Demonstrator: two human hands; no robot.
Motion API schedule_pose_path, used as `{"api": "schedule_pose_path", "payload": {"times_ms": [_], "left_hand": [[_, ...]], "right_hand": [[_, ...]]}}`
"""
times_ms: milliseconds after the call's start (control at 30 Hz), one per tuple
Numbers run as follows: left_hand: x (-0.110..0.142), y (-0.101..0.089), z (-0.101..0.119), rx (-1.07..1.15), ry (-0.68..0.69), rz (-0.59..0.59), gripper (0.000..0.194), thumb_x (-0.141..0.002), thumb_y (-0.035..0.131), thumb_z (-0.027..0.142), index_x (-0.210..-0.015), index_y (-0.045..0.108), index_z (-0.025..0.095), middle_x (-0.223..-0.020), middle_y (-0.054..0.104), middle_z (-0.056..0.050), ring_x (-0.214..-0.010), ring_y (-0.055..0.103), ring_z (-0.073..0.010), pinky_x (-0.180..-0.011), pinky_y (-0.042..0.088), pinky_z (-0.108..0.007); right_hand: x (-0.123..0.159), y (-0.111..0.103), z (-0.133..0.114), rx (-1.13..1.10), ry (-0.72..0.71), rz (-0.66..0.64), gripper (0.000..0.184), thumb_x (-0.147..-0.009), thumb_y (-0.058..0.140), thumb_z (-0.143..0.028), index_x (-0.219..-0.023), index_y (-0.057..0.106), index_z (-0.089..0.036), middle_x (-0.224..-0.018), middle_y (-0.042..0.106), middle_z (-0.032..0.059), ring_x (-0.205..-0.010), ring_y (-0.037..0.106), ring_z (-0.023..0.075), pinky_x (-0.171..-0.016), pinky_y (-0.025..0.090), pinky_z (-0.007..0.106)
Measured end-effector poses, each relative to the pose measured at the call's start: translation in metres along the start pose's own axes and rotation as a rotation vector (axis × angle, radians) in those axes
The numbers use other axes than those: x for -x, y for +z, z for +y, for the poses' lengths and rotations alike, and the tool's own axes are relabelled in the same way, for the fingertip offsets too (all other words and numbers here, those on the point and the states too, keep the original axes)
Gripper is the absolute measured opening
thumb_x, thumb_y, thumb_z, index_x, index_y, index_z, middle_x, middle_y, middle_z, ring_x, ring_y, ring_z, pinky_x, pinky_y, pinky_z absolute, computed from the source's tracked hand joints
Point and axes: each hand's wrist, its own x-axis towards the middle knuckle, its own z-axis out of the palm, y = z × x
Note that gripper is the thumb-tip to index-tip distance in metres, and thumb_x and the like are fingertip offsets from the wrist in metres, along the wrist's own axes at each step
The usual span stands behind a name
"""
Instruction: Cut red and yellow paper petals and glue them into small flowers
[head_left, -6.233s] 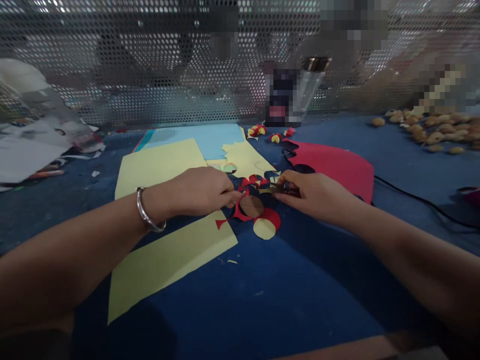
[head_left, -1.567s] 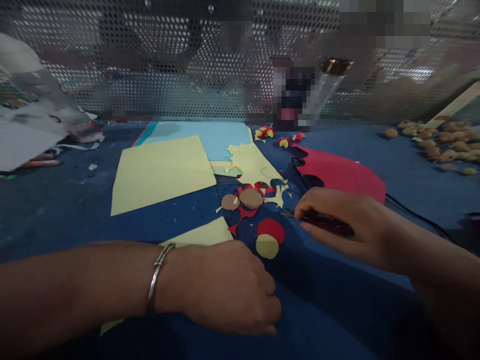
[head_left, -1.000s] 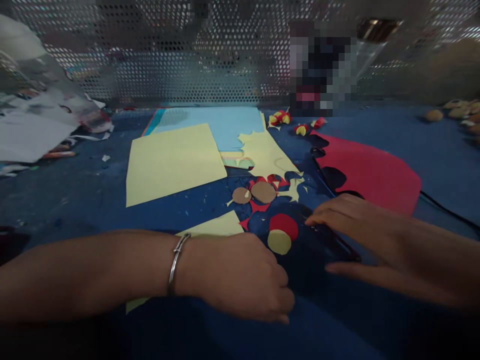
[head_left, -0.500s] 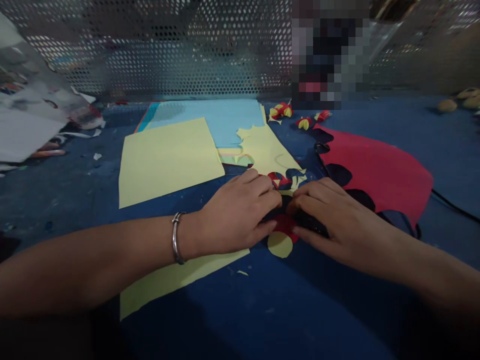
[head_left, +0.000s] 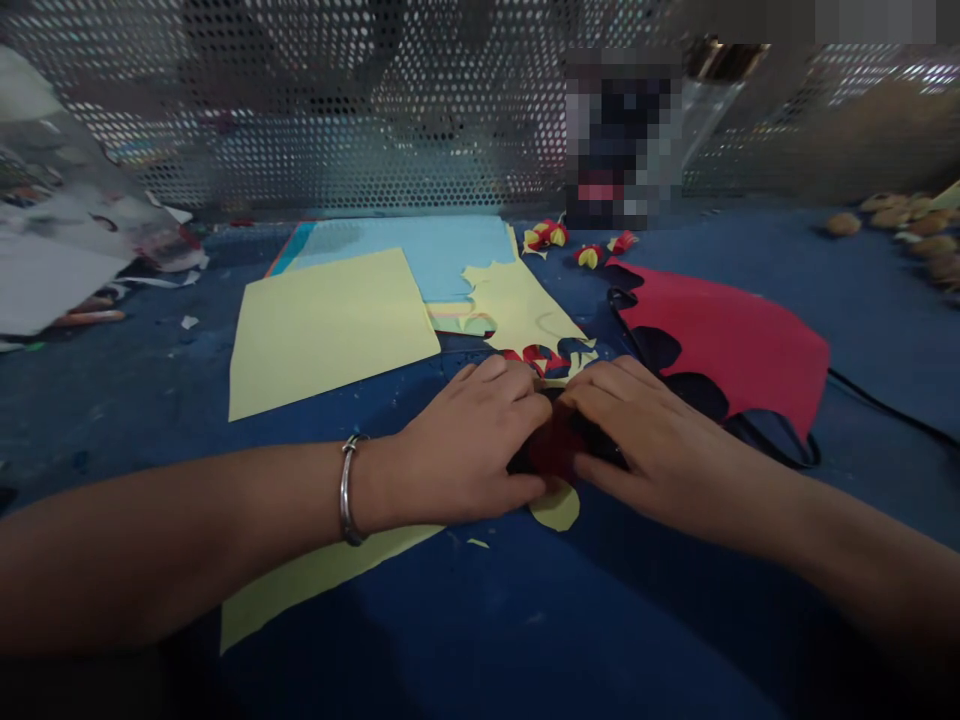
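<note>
My left hand (head_left: 472, 440), with a silver bangle at its wrist, and my right hand (head_left: 637, 430) meet closely over the small cut paper. Both have curled fingers; what lies between their fingertips is hidden. A dark object (head_left: 606, 443) shows beneath my right hand, perhaps the scissors seen earlier. In the shade between the hands is a red paper disc (head_left: 553, 450), with a pale yellow paper disc (head_left: 556, 507) in front, partly covered. Red paper scraps (head_left: 538, 358) and a yellow cut-out scrap (head_left: 581, 358) lie just beyond my fingers. The brown discs are out of sight.
Yellow sheets (head_left: 330, 330) overlap light blue paper (head_left: 405, 235) on the blue table. A scalloped red sheet (head_left: 742, 340) and black cord (head_left: 892, 400) lie right. Small red-yellow paper pieces (head_left: 589, 256), nutshell-like objects (head_left: 911, 220) and a perforated metal screen (head_left: 337, 110) stand behind.
My right hand has let its hold on the scissors loosen and moved left. My left hand has risen from the front to join it, covering the brown discs and part of the red disc.
</note>
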Motion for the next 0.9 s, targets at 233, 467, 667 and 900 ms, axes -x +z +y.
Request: {"api": "schedule_pose_path", "payload": {"times_ms": [233,467,667,900], "left_hand": [[-0.0002,-0.0014,-0.0009,0.010,-0.018,0.060,0.023,-0.092,0.068,0.036,-0.102,0.064,0.016,-0.113,0.065,-0.012,-0.106,0.057,-0.0293,-0.097,0.046,-0.046],[0.0007,0.0018,-0.0016,-0.044,-0.017,0.045,0.018,-0.089,0.067,0.030,-0.100,0.062,0.016,-0.116,0.064,-0.013,-0.106,0.056,-0.0298,-0.097,0.045,-0.048],[0.0008,-0.0014,-0.0003,-0.073,-0.041,0.017,0.030,-0.087,0.072,0.040,-0.100,0.060,0.016,-0.116,0.063,-0.012,-0.106,0.055,-0.0301,-0.094,0.045,-0.047],[0.0000,-0.0023,0.0013,-0.110,-0.058,0.001,0.037,-0.092,0.069,0.049,-0.105,0.064,0.015,-0.119,0.064,-0.013,-0.110,0.056,-0.0314,-0.096,0.045,-0.047]], "right_hand": [[-0.0027,0.0019,0.0047,0.012,-0.042,-0.041,0.010,-0.093,0.058,-0.030,-0.089,0.059,-0.021,-0.095,0.062,0.0108,-0.094,0.057,0.0301,-0.087,0.047,0.046],[-0.0026,-0.0007,0.0041,0.013,-0.042,-0.030,0.016,-0.096,0.058,-0.035,-0.099,0.062,-0.020,-0.102,0.064,0.0122,-0.098,0.057,0.0311,-0.089,0.045,0.047],[-0.0053,-0.0044,0.0034,0.001,-0.060,-0.060,0.009,-0.094,0.059,-0.027,-0.097,0.061,-0.019,-0.098,0.064,0.0104,-0.095,0.057,0.0287,-0.087,0.045,0.044],[-0.0045,-0.0026,0.0002,-0.010,-0.072,-0.069,0.003,-0.094,0.057,-0.023,-0.093,0.059,-0.020,-0.097,0.063,0.0101,-0.093,0.057,0.0269,-0.085,0.046,0.042]]}}
